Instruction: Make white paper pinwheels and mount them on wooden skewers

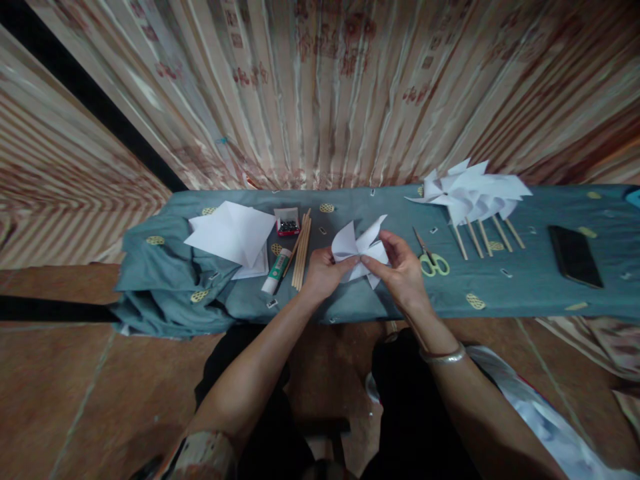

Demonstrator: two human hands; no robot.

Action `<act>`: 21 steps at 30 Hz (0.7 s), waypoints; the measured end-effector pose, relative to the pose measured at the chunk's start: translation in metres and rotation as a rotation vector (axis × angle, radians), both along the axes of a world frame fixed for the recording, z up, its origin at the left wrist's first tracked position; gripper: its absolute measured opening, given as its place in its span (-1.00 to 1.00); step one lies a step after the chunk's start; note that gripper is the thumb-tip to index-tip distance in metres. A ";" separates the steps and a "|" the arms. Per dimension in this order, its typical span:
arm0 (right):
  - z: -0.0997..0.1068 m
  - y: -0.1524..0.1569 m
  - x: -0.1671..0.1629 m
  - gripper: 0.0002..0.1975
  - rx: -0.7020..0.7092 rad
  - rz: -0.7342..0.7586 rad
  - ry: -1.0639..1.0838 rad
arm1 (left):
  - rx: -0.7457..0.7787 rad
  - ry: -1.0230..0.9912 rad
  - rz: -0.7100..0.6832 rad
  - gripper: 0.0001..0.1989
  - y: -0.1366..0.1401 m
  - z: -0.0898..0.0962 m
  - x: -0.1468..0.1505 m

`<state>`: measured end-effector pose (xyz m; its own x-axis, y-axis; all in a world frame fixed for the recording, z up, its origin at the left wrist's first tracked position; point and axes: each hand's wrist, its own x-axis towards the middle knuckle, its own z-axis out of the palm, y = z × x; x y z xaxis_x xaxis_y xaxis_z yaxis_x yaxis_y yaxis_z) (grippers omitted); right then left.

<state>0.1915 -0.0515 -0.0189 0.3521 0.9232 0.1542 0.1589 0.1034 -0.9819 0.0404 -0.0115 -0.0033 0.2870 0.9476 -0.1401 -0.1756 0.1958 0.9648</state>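
Between my two hands is a white paper pinwheel (356, 248), its blades curled toward the middle. My left hand (325, 270) grips its left side, thumb pressed near the centre. On the right side, my right hand (403, 267) pinches the paper, its thumb also at the centre and its fingers behind the blades. Whether a pin sits at the centre I cannot make out. Left of my hands lie several thin wooden sticks (301, 257), a green and white glue stick (276, 272) and a small red box (287, 223) of dark pins. Scissors (433, 261) with light green handles lie beside my right hand.
Cut white paper sheets (233, 230) are stacked at the left of the cloth-covered table (350, 308). Several pinwheels on sticks (480, 193) lie overlapping at the back right. A black phone (575, 255) rests farther right. A pleated curtain (320, 93) hangs behind the table.
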 end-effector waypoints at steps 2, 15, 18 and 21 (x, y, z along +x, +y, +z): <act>0.006 -0.001 -0.001 -0.41 -0.044 0.029 0.091 | 0.000 -0.002 -0.006 -0.74 0.000 0.001 -0.001; 0.031 -0.006 -0.004 -0.61 -0.339 0.138 0.392 | -0.003 0.019 -0.026 -0.69 -0.005 -0.002 -0.006; 0.032 -0.006 -0.006 -0.62 -0.362 0.135 0.404 | -0.028 0.015 -0.022 -0.69 -0.006 -0.001 -0.006; 0.031 -0.006 -0.007 -0.63 -0.360 0.141 0.406 | -0.043 0.038 0.003 -0.72 -0.007 -0.002 -0.005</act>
<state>0.1841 -0.0571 0.0121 0.1870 0.9348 -0.3020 -0.2308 -0.2570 -0.9384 0.0351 -0.0184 -0.0053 0.2774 0.9414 -0.1918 -0.1396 0.2370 0.9614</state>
